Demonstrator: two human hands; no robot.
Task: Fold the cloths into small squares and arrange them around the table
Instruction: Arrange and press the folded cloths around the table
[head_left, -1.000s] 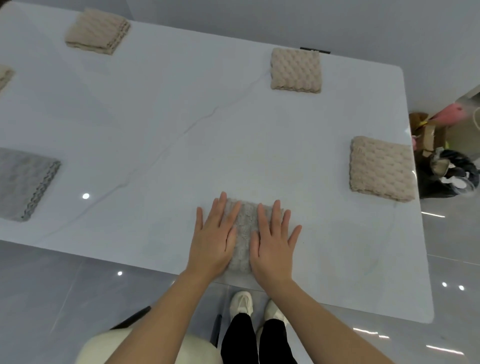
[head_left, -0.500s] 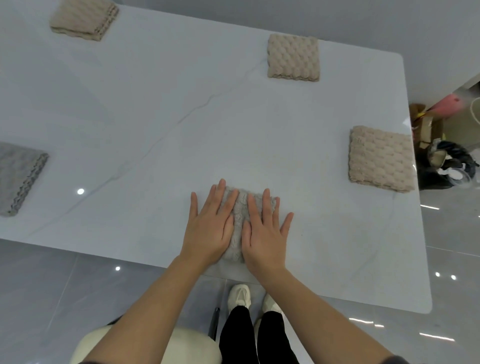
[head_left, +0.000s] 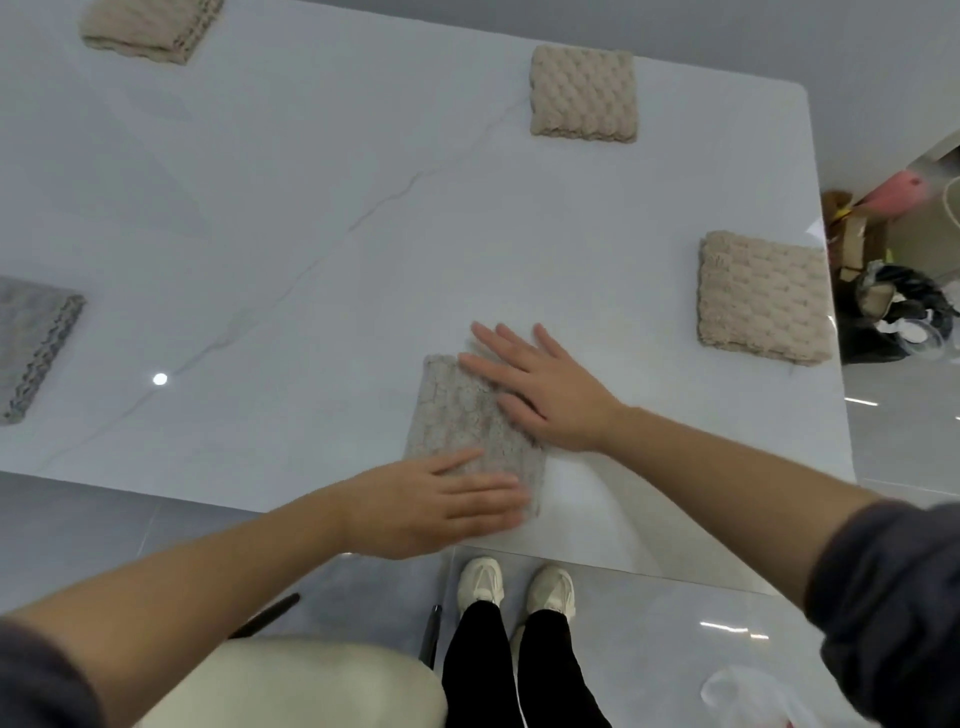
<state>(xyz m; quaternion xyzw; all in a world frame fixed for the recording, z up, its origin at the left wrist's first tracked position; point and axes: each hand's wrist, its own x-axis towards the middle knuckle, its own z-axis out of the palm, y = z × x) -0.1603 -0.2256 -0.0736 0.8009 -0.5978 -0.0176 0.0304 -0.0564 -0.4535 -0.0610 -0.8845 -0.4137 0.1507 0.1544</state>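
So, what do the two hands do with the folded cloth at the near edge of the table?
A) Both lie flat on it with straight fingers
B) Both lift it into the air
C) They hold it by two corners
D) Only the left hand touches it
A: the left hand lies flat on the near end of the cloth and the right hand on its far right part, while it lies on the table.

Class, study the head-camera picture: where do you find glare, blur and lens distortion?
Head view: a round light spot glares on the glossy table; the left hand has smeared fingers on the grey cloth; the wide lens bows the table's right edge.
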